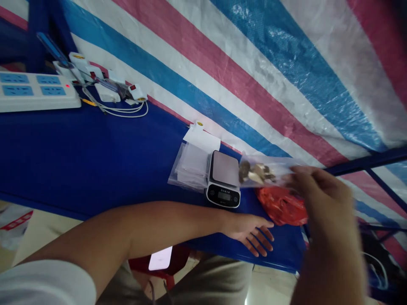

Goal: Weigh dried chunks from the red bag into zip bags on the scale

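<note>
My right hand (318,186), blurred, pinches the open end of a clear plastic bag (280,167) that holds several brown and pale pieces at its far end. The bag hangs just right of a white kitchen scale (225,167), above a red plastic bag (282,205). No load shows on the scale's plate; its display is too small to read. My left hand (252,232) reaches across in front of the scale, fingers spread with nothing in them. Left of the scale lies a stack of clear bags (192,165), partly under a white sheet (203,140).
On the blue table (95,161), a white power strip (34,91) and a tangle of cables (124,111) lie at the back left. A striped tarp (203,63) rises behind. A lit phone (160,258) is below the front edge; a metal frame stands at right.
</note>
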Tool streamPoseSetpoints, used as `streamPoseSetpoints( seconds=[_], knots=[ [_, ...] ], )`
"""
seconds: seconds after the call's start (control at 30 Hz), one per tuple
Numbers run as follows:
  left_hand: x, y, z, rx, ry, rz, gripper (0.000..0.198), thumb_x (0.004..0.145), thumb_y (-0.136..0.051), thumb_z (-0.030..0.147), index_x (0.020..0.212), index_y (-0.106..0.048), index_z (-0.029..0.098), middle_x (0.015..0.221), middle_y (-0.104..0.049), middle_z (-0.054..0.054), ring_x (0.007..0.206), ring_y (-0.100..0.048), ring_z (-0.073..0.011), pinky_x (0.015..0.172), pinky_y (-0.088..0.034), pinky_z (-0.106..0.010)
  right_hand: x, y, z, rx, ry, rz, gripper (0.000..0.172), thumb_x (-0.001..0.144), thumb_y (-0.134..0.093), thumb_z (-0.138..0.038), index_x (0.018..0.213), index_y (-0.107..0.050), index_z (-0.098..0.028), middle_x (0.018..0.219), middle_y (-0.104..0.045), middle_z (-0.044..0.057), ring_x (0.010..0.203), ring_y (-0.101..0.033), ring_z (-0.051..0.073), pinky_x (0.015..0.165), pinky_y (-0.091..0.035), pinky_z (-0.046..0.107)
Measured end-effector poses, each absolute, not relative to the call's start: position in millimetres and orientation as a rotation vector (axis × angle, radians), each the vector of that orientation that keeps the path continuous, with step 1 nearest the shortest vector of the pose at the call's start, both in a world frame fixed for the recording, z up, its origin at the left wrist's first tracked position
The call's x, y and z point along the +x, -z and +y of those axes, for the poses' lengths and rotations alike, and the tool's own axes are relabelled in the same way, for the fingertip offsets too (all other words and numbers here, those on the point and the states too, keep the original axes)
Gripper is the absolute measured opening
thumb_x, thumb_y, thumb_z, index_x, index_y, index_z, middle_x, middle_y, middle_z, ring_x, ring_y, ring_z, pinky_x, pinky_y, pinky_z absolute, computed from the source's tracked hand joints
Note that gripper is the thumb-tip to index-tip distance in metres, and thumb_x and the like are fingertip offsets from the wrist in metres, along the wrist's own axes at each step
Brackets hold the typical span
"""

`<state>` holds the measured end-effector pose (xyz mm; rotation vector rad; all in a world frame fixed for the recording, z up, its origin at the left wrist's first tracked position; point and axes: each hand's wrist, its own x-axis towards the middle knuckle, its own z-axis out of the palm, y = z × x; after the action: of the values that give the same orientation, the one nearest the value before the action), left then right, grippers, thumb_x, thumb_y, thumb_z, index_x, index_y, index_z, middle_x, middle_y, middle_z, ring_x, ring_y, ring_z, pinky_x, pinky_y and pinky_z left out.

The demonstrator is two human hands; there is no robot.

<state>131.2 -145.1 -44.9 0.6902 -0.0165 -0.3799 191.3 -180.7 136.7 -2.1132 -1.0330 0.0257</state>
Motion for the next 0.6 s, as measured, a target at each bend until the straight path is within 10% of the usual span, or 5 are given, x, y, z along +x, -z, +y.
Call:
streamPoseSetpoints(
  seconds=[0.27, 0.6],
  knots=[
    [160.6, 76.7, -160.4, 0.744, 0.301, -0.095, 0.032, 0.051, -0.064, 0.021, 0.083, -0.066, 0.016, 0.077, -0.064, -0.003, 0.062, -0.060, -0.0180, 0.070, -0.055, -0.041, 189.7, -33.2, -137.2, -1.747, -0.722, -0.489, 0.053, 0.057, -0.088, -0.042, 0.097, -0.069, -0.014, 0.097, -0.074, 0.008, 0.078, -0.070, 0.019, 0.055, -0.058, 0.024],
    [141.2, 49.1, -150.8, 0.734, 0.348, 0.025, 0.024, 0.062, -0.069, 0.027, 0.082, -0.063, 0.014, 0.079, -0.064, -0.004, 0.069, -0.065, -0.0167, 0.069, -0.054, -0.032, 156.7, -44.9, -228.7, -1.783, -0.590, -0.678, 0.047, 0.070, -0.079, -0.047, 0.112, -0.068, -0.027, 0.106, -0.074, 0.007, 0.096, -0.073, 0.025, 0.062, -0.061, 0.030]
  ],
)
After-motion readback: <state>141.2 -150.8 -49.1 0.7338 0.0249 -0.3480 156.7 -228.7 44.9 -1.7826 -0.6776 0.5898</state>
